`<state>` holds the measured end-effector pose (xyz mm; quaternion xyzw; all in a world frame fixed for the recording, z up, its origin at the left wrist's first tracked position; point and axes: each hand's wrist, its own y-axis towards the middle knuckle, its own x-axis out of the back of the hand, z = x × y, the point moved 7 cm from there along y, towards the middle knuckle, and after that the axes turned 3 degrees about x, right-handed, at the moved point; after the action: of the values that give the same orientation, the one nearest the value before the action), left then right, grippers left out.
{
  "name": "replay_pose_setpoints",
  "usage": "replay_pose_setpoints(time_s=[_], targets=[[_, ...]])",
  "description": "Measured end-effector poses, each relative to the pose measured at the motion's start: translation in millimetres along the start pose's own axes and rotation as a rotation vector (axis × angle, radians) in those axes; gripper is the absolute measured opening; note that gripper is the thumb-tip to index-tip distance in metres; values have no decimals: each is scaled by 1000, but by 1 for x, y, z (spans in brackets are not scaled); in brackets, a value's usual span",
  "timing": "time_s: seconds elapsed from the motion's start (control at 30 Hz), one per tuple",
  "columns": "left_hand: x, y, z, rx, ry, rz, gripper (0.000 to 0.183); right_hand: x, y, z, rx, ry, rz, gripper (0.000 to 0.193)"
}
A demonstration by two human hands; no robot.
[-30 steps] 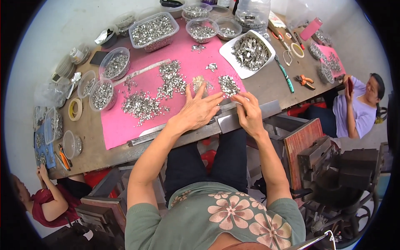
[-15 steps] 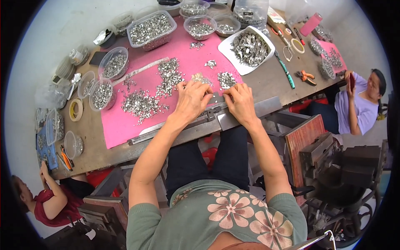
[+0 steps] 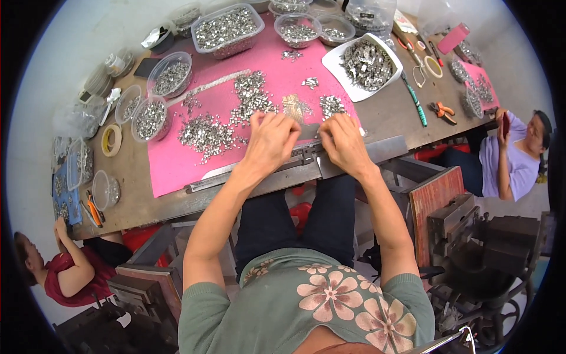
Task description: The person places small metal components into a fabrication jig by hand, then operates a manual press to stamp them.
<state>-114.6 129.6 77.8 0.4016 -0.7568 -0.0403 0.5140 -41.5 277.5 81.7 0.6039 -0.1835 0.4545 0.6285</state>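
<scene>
My left hand [image 3: 272,140] and my right hand [image 3: 342,141] rest close together at the near edge of a pink mat [image 3: 177,165], over a metal bar [image 3: 259,180] that runs along the table's front. Fingers of both hands curl down around something small; what they pinch is hidden. Heaps of small silvery metal parts [image 3: 209,134] lie on the mat just beyond my left hand, with smaller heaps [image 3: 331,106] ahead of my right hand.
Clear tubs [image 3: 227,29] and bowls [image 3: 150,118] of metal parts ring the mat, and a white tray [image 3: 368,62] stands at the back right. Tape roll [image 3: 111,140], pliers [image 3: 441,110] lie around. One person sits at right [image 3: 519,153], another at lower left [image 3: 65,271]. A vise [image 3: 471,236] stands right.
Both hands have drawn back from the heaps toward the table's near edge and closer together over the metal bar.
</scene>
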Motion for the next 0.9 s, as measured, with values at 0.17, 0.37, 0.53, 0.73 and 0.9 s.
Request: replay_pose_setpoints(time_s=[0.17, 0.37, 0.53, 0.73, 0.9], targets=[[15, -46, -4, 101, -72, -19, 12, -11, -2, 44, 113, 335, 95, 17], [11, -48, -10, 101, -10, -20, 12, -21, -3, 55, 204, 209, 173, 16], [12, -52, -6, 106, -48, -13, 11, -7, -3, 33, 83, 361, 34, 12], [7, -51, -13, 196, 30, -80, 20, -5, -4, -5, -198, 328, 46, 8], [12, -50, -20, 190, 135, -152, 26, -18, 2, -14, -361, 415, 287, 8]])
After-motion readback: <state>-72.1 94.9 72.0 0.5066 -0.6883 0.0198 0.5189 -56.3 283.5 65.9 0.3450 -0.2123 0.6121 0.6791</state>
